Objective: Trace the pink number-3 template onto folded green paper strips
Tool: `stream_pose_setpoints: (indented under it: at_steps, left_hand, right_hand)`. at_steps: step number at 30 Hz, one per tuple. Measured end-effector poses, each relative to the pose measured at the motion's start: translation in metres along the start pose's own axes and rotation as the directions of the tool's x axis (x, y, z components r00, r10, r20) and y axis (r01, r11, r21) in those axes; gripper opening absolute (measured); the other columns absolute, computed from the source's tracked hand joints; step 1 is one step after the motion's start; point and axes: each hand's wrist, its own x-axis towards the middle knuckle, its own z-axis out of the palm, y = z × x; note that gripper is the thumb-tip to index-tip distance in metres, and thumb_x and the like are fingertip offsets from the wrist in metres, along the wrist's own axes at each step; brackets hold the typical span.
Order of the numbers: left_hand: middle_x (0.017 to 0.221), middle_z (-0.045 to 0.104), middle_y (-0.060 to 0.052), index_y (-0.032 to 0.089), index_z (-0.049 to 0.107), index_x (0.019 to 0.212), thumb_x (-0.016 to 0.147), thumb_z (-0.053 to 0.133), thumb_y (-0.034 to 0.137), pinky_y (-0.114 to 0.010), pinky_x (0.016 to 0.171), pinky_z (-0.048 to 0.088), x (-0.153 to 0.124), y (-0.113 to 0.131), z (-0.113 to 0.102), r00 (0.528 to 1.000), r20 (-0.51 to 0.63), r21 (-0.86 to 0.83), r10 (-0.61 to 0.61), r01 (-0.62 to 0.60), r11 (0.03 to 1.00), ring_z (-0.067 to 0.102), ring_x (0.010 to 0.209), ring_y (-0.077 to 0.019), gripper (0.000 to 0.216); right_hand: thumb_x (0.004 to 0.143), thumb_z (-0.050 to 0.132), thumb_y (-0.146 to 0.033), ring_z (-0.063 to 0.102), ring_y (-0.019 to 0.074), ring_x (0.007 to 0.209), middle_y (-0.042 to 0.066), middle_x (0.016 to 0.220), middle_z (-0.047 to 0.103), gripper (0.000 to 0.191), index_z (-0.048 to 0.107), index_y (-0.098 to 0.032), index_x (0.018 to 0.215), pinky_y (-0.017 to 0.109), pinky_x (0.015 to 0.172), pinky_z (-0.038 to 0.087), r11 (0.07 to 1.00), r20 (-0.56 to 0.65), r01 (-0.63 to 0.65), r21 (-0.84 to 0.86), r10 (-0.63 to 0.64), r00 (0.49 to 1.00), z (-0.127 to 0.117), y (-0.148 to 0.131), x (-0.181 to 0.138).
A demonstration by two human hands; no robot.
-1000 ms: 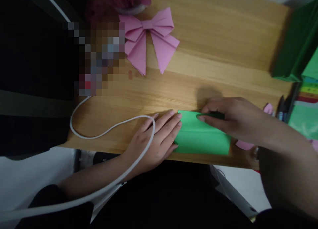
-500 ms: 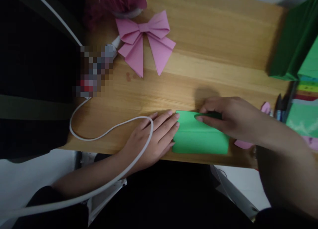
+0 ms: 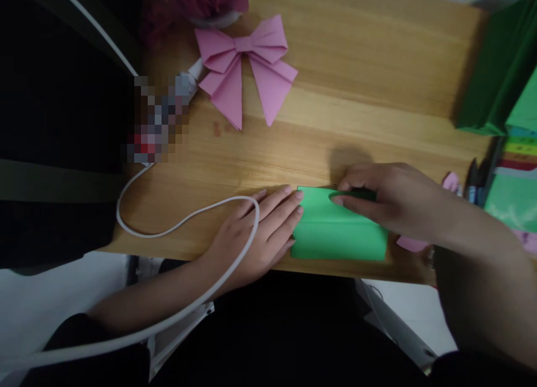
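Right hand (image 3: 398,194): thumb and forefinger pinched together on the far edge of a green paper (image 3: 339,241). Left hand (image 3: 251,239): fingers extended, slightly parted, grasping nothing, tips at the paper's left end. The green paper, bright, rectangular, creased lengthwise, lies along the near edge of the counter (image 3: 361,107), long axis running left to right. Beyond: a pink bow (image 3: 242,45).

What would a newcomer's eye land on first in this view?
Most likely the bright green paper at the table's near edge, with the left hand spread at its left end and the right hand's thumb on it near the far edge. Next comes the folded pink bow farther back, left of the middle. The white cable also stands out, looping across the view of the left hand.
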Motion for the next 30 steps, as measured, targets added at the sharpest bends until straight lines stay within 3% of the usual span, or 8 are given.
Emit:
stream_pose_setpoints:
  at_steps: [10,13,16,19,21,25,30]
  left_hand:
    - [0.141,0.059,-0.009,0.009,0.058,0.132,0.103,0.042,0.024,-0.042,0.110,0.040,0.002,-0.009,-0.002,0.998,-0.033,0.033,0.047,-0.046,0.998,0.052,0.133,-0.0229,0.036]
    - [0.141,0.059,-0.010,0.008,0.058,0.132,0.102,0.044,0.022,-0.043,0.110,0.040,0.005,-0.013,-0.010,0.993,0.066,0.065,0.099,-0.103,0.993,0.051,0.133,-0.0247,0.035]
    - [0.143,0.057,-0.010,0.008,0.057,0.133,0.103,0.043,0.023,-0.045,0.111,0.039,0.006,-0.014,-0.013,0.986,0.114,0.083,0.125,-0.135,0.987,0.048,0.136,-0.0261,0.037]
    - [0.142,0.058,-0.008,0.009,0.058,0.132,0.103,0.039,0.023,-0.045,0.112,0.037,0.004,-0.014,-0.008,0.993,0.044,0.090,0.109,-0.113,0.990,0.047,0.136,-0.0261,0.037]
    - [0.141,0.059,-0.007,0.010,0.059,0.131,0.103,0.038,0.023,-0.045,0.113,0.036,0.002,-0.014,-0.004,0.995,0.012,0.095,0.104,-0.104,0.990,0.047,0.136,-0.0256,0.037]
    - [0.142,0.058,-0.007,0.010,0.058,0.131,0.103,0.036,0.024,-0.044,0.114,0.036,0.001,-0.014,0.000,0.995,0.012,0.089,0.099,-0.100,0.991,0.047,0.136,-0.0254,0.038]
    - [0.142,0.059,-0.007,0.011,0.059,0.132,0.104,0.033,0.025,-0.043,0.116,0.034,0.001,-0.015,0.001,0.996,-0.006,0.083,0.091,-0.090,0.993,0.046,0.138,-0.0239,0.040]
  right_hand:
    - [0.087,0.055,-0.029,0.053,0.0134,0.054,-0.001,0.064,0.064,0.018,0.065,-0.021,0.074,0.028,0.056,0.036,0.999,0.011,-0.018,-0.039,0.019,1.000,0.000,-0.001,0.000]
    - [0.090,0.056,-0.032,0.059,0.0177,0.061,0.003,0.073,0.069,0.018,0.068,-0.019,0.085,0.031,0.058,0.040,0.988,-0.122,-0.053,-0.144,0.036,0.992,0.006,-0.011,-0.007]
    - [0.094,0.056,-0.034,0.066,0.0272,0.086,0.012,0.093,0.074,0.023,0.070,-0.015,0.094,0.038,0.072,0.047,0.910,-0.396,-0.059,-0.409,-0.119,0.911,0.021,-0.030,-0.019]
    - [0.093,0.062,-0.025,0.068,0.0263,0.102,0.010,0.105,0.075,0.016,0.071,-0.014,0.099,0.039,0.089,0.051,0.842,-0.445,0.087,-0.533,-0.366,0.817,0.047,-0.049,-0.031]
    - [0.093,0.062,-0.024,0.068,0.0253,0.105,0.012,0.111,0.075,0.023,0.070,-0.010,0.109,0.040,0.094,0.052,0.838,-0.426,0.119,-0.532,-0.387,0.818,0.067,-0.056,-0.036]
    - [0.095,0.059,-0.030,0.065,0.0261,0.118,0.014,0.124,0.071,0.033,0.066,-0.011,0.120,0.042,0.100,0.052,0.851,-0.468,0.053,-0.523,-0.338,0.817,0.097,-0.058,-0.041]
    - [0.096,0.057,-0.035,0.064,0.0261,0.120,0.013,0.129,0.068,0.038,0.063,-0.012,0.126,0.044,0.101,0.052,0.822,-0.464,0.017,-0.570,-0.339,0.819,0.105,-0.057,-0.042]
